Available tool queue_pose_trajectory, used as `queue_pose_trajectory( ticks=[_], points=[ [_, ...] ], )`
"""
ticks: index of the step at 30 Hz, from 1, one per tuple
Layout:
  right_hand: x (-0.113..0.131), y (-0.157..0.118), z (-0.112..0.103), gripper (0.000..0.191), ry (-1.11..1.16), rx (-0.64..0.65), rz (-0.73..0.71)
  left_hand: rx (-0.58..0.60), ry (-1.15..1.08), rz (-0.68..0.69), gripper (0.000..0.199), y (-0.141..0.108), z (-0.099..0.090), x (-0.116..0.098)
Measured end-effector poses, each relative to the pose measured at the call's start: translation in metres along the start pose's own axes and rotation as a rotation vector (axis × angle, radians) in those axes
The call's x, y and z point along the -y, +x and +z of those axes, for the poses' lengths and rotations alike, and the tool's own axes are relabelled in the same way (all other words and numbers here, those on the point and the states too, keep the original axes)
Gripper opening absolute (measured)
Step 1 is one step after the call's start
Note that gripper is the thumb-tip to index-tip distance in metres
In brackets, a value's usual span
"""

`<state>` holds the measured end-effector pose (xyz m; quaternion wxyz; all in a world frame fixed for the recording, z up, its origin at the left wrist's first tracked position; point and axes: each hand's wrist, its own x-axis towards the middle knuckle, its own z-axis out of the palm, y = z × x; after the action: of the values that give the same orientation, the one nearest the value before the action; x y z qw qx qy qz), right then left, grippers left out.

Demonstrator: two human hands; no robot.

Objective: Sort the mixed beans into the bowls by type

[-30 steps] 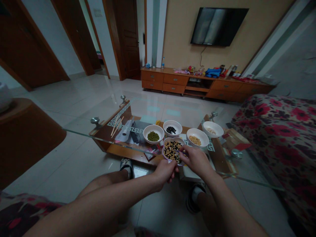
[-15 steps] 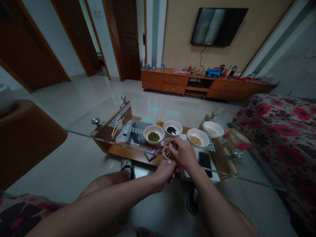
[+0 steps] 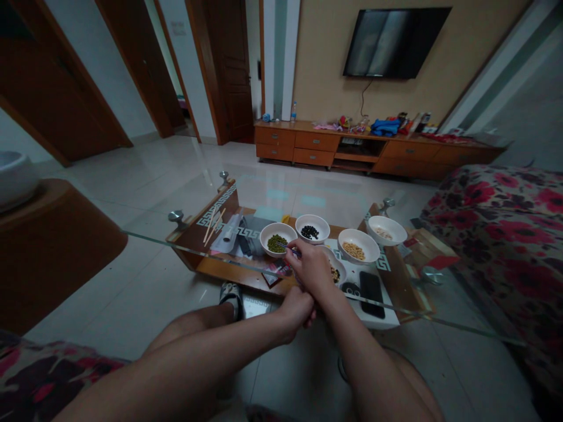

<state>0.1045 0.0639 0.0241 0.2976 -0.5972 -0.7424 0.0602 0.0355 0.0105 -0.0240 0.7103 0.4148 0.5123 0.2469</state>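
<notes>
My right hand (image 3: 311, 265) pinches thin metal tweezers (image 3: 294, 252), their tips over the green beans (image 3: 277, 243) in a white bowl (image 3: 265, 237). Below the right wrist, my left hand (image 3: 295, 309) is closed with its fingers curled under; what it holds, if anything, is hidden. Partly covered by my right hand is a bowl of mixed beans (image 3: 335, 274). Behind stands a bowl with black beans (image 3: 309, 232). To the right are a bowl of tan beans (image 3: 354, 251) and a bowl with a few pale pieces (image 3: 383, 232).
The bowls stand on a glass-topped table (image 3: 149, 237). A black phone (image 3: 372, 294) lies at the right on a white box. Chopsticks (image 3: 214, 225) are at the left. A flowered sofa (image 3: 505, 217) borders the right side; a TV cabinet (image 3: 316, 149) stands beyond.
My right hand has moved left from the mixed beans to the green beans, bringing the tweezers over that bowl. The left hand stays near the table's front edge. The view has shifted slightly.
</notes>
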Motion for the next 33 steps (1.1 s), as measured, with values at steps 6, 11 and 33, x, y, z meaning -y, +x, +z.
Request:
queue_pose_trajectory(
  ticks=[6,11,33],
  points=[
    [0.001,0.001,0.002,0.016,0.045,0.014,0.003,-0.003,-0.021,0.002,0.022,0.001,-0.001,0.001],
    [-0.002,-0.001,-0.003,0.018,-0.004,0.018,0.007,-0.002,-0.001,0.018,0.021,0.000,0.000,-0.002],
    [-0.054,-0.038,-0.052,0.020,-0.134,0.243,0.003,0.022,-0.017,0.033,0.028,0.003,0.000,0.001]
  ],
)
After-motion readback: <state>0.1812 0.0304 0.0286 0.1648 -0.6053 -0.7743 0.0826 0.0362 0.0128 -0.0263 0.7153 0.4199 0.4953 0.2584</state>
